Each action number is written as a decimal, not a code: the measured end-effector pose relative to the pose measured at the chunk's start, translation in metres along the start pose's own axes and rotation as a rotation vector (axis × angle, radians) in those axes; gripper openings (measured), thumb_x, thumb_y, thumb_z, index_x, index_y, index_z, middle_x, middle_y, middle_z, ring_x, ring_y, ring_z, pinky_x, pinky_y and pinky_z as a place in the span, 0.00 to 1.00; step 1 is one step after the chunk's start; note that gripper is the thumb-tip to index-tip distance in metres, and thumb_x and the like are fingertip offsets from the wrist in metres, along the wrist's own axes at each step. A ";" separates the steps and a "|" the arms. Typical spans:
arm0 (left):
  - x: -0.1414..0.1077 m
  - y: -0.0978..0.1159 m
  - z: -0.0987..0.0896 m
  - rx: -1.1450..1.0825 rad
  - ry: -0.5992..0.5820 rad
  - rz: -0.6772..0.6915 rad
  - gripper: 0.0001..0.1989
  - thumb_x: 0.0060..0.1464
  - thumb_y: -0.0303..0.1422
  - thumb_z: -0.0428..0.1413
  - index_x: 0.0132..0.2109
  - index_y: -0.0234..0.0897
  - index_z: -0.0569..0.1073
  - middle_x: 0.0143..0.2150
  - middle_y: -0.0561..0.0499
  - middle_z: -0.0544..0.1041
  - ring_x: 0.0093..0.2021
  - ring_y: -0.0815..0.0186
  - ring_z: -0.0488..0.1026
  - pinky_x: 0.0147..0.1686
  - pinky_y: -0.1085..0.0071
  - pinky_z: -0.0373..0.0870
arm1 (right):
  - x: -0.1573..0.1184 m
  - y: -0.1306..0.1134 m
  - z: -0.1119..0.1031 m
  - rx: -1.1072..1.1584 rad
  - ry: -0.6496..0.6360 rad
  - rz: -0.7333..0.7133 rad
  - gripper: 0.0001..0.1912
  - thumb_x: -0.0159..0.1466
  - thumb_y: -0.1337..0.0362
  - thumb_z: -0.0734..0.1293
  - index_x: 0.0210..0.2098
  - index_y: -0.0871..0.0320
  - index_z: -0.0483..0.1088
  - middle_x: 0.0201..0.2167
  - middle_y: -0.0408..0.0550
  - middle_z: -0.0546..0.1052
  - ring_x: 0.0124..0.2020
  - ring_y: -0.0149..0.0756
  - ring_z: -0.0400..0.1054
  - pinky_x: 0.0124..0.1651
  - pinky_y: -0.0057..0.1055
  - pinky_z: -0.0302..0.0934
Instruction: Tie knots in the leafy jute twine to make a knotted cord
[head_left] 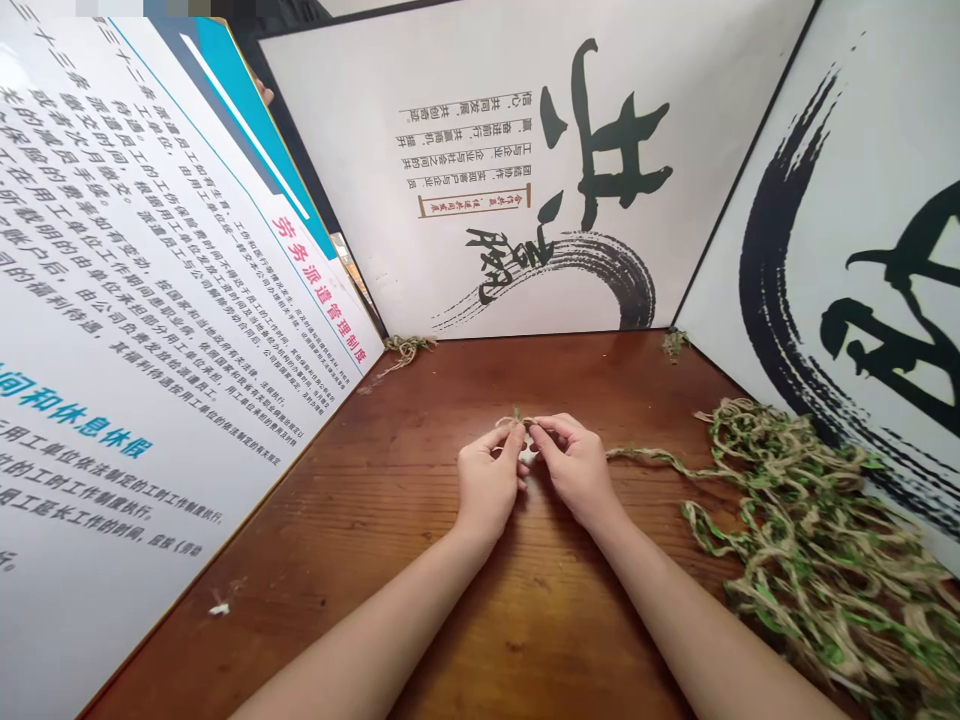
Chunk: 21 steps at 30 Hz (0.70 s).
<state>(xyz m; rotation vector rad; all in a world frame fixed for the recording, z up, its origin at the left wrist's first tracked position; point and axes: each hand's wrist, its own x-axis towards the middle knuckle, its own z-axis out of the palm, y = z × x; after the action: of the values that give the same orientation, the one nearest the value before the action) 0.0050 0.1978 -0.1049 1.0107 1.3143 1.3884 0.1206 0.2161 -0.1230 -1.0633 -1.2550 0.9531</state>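
**Boarded corner of a wooden tabletop [352, 570]: twine end [516, 421] pinched by both hands**

Three display boards stand around the table and meet ahead of me: a print board [150, 300] with blue headings and Chinese text on the left, a calligraphy board [600, 130] at centre, and an ink-stroke board [847, 270] on the right. A tangled twine pile [810, 540] of jute and green strip lies at the foot of the ink-stroke board, running off the lower right of the view. Two small fibre tufts [405, 346] [675, 343] sit where the boards meet the wood, and a white scrap [219, 608] lies near the print board.

One strand [660, 462] leaves the pile and reaches my right hand [576, 472]. Both grips are closed: my left hand [487, 485] and right hand meet at the fingertips on the twine end, at mid-table. Step in hand, as I judge it: fine fingertip work on the strand's end. Whether a knot has formed, I cannot tell. This calls for holding the pinch and keeping the strand slack.

Limits: the pile close on my right, the print board's lower edge well apart on my left.

Just below the pinch sits a pale piece [528, 455], identity unclear.
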 end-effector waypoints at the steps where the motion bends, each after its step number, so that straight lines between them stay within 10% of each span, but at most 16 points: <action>1: 0.001 0.000 0.000 -0.026 0.007 -0.002 0.19 0.48 0.46 0.67 0.37 0.33 0.83 0.26 0.51 0.76 0.20 0.73 0.67 0.15 0.79 0.62 | 0.000 0.000 0.000 -0.010 -0.013 -0.004 0.15 0.61 0.53 0.70 0.36 0.57 0.81 0.36 0.52 0.78 0.35 0.39 0.73 0.39 0.35 0.67; 11: 0.011 0.004 -0.005 -0.405 -0.048 -0.150 0.21 0.31 0.37 0.77 0.31 0.30 0.79 0.30 0.51 0.78 0.28 0.74 0.73 0.31 0.77 0.73 | -0.001 -0.004 0.000 0.007 -0.093 -0.004 0.14 0.62 0.54 0.69 0.34 0.58 0.79 0.34 0.50 0.77 0.31 0.36 0.71 0.38 0.34 0.66; 21: 0.023 0.013 -0.015 -0.418 -0.149 -0.365 0.12 0.38 0.24 0.74 0.29 0.29 0.79 0.29 0.47 0.78 0.27 0.73 0.74 0.29 0.78 0.75 | -0.003 -0.005 0.000 -0.028 -0.050 -0.064 0.11 0.63 0.56 0.69 0.32 0.56 0.78 0.33 0.49 0.76 0.31 0.37 0.70 0.37 0.35 0.65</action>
<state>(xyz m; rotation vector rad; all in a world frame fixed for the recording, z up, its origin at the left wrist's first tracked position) -0.0156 0.2167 -0.0941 0.5479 0.9821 1.2116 0.1199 0.2121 -0.1194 -1.0205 -1.3393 0.9206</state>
